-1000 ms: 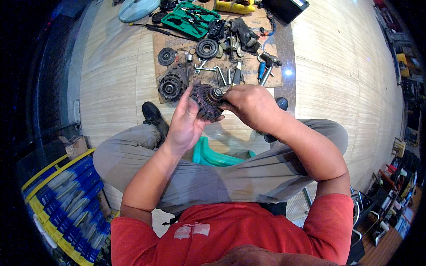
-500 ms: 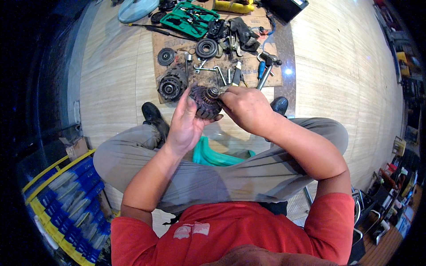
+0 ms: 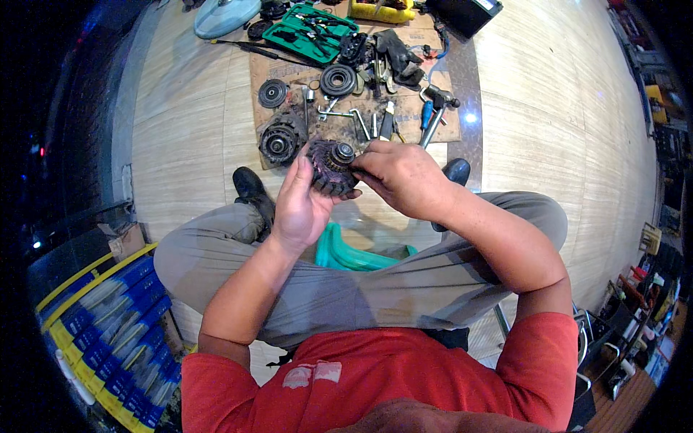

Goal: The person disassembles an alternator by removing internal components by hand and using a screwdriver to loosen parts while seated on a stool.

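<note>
My left hand (image 3: 299, 206) cradles the dark, round, ribbed metal rotor (image 3: 330, 167); my right hand (image 3: 401, 177) pinches its hub. Disassembly looks midway: parts litter the brown cardboard sheet (image 3: 447, 130).

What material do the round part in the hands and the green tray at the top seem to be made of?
Round part: probably metal, dark and greasy, with a bright steel-looking hub; its toothed rim and dull sheen suggest this. The left hand cradles it and the right hand grips its hub. Green tray: probably moulded plastic, judging by its even colour and shaped recesses.
</note>
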The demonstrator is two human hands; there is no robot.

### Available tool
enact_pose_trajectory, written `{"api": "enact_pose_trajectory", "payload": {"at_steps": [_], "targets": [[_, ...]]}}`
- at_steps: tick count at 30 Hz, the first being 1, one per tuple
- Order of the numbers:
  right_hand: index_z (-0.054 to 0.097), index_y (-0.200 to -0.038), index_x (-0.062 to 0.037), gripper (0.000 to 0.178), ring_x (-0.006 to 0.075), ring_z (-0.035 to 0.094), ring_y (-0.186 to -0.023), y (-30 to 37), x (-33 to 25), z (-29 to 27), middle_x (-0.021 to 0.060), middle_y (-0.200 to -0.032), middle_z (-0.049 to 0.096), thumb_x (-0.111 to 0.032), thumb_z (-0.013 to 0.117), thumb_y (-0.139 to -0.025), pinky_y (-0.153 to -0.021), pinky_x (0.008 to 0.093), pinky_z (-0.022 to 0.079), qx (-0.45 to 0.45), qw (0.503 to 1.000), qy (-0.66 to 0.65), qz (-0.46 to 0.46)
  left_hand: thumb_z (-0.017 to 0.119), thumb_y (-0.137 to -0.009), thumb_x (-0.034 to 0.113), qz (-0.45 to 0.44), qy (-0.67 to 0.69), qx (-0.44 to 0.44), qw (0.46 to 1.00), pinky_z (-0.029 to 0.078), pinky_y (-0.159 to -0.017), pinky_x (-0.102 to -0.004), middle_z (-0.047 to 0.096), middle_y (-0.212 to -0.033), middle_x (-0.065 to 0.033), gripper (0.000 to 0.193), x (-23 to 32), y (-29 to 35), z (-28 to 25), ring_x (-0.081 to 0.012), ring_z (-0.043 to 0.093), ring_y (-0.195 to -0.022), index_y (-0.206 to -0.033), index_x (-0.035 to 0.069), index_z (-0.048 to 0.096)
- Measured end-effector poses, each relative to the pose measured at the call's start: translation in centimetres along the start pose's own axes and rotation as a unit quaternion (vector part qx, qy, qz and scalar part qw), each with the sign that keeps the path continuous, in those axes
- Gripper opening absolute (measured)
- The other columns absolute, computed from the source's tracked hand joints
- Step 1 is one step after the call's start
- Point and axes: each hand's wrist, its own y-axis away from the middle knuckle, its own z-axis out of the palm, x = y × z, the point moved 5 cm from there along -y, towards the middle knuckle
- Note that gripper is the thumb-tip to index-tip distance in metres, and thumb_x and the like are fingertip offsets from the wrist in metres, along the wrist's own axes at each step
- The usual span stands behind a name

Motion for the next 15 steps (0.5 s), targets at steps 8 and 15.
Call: {"api": "enact_pose_trajectory", "payload": {"at_steps": [8, 15], "targets": [[0.06, -0.083, -0.0025, 0.01, 0.0377, 0.063, -0.079, 0.1, 0.0, 0.1, 0.0171, -0.079, 0.06, -0.012, 0.063, -0.08, -0.067, 0.0467, 0.051, 0.01, 1.0, 0.006, 0.005, 0.034, -0.105, 0.039, 0.015, -0.019, -0.019, 1.0, 0.054, -0.09, -0.0495, 0.052, -0.133, -0.0131, 0.05, 0.1, 0.0, 0.4, -0.0276, 0.058, -0.116, -0.146, 0.01, 0.029], [0.06, -0.09, 0.0005, 0.014, 0.0406, 0.06, -0.081, 0.5, 0.7, 1.4, 0.0189, -0.083, 0.06, -0.011, 0.066, -0.084, -0.069, 0.0483, 0.048, 0.036, 0.998, -0.026, 0.045, 0.04, -0.104, 0.033, 0.02, -0.024, 0.017, 0.999, 0.053, -0.092, -0.0517, 0.05, -0.135, -0.0156, 0.054, -0.4, 0.1, -0.4, -0.0301, 0.057, -0.118, -0.149, 0.009, 0.022]]}}
